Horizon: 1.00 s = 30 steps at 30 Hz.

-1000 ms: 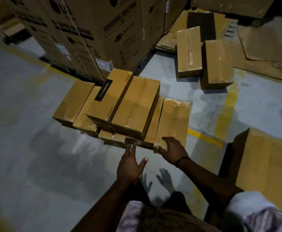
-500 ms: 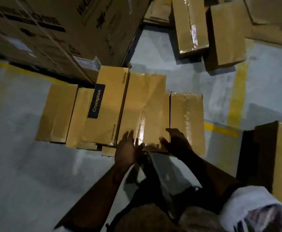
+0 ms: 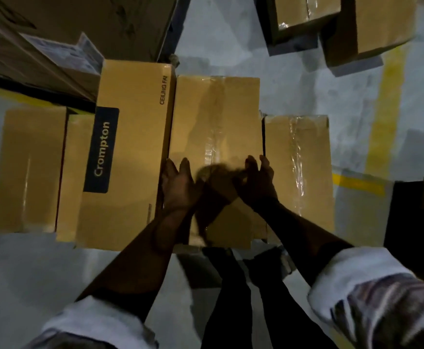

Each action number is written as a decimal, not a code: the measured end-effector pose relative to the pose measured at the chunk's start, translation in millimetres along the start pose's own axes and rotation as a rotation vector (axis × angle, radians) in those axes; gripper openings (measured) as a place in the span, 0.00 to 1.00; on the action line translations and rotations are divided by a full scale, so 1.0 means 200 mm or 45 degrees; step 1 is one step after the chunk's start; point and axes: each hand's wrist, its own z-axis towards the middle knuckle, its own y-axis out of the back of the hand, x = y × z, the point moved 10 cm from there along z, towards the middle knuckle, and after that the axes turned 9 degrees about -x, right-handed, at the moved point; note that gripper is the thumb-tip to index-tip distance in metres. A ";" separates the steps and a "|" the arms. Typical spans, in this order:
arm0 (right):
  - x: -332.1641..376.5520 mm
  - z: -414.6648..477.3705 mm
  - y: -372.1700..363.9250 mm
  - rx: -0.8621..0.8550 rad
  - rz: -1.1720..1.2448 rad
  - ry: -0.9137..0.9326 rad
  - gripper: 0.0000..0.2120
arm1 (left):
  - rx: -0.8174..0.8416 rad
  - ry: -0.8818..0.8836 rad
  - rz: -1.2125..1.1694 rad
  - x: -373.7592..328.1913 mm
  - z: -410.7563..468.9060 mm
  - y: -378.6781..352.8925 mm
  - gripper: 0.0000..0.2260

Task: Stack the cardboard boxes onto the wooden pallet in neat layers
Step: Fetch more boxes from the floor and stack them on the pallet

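Observation:
Several tan cardboard boxes lie side by side on the grey floor below me. The middle taped box [image 3: 216, 117] sits on top of lower ones, next to the Crompton ceiling fan box [image 3: 135, 147] on its left. My left hand [image 3: 178, 183] is at the taped box's left edge and my right hand [image 3: 259, 180] at its right edge. Both have their fingers stretched forward and cast shadows on the lid. Whether the palms press the box sides is unclear. A lower taped box [image 3: 299, 172] lies to the right. No wooden pallet shows.
Large washing machine cartons [image 3: 67, 34] stand at the upper left. Two more boxes [image 3: 304, 16] lie on the floor at the top right by a yellow floor line [image 3: 385, 117]. A dark box [image 3: 417, 217] stands at the right edge. My legs are below.
I have leaned in over the stack, so the boxes look larger. Both hands moved forward from the near edge to the two sides of the middle taped box.

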 end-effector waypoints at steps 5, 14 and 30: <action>-0.02 0.18 -0.17 0.070 -0.082 0.080 0.18 | -0.039 0.125 0.087 0.01 0.11 -0.13 0.39; -0.16 0.18 -0.10 0.066 0.178 -0.086 0.43 | -0.065 0.347 -0.412 -0.09 0.19 -0.09 0.49; -0.55 -0.90 0.94 -0.316 -0.157 -0.335 0.45 | 0.379 -0.156 -0.036 -0.89 -0.77 0.15 0.41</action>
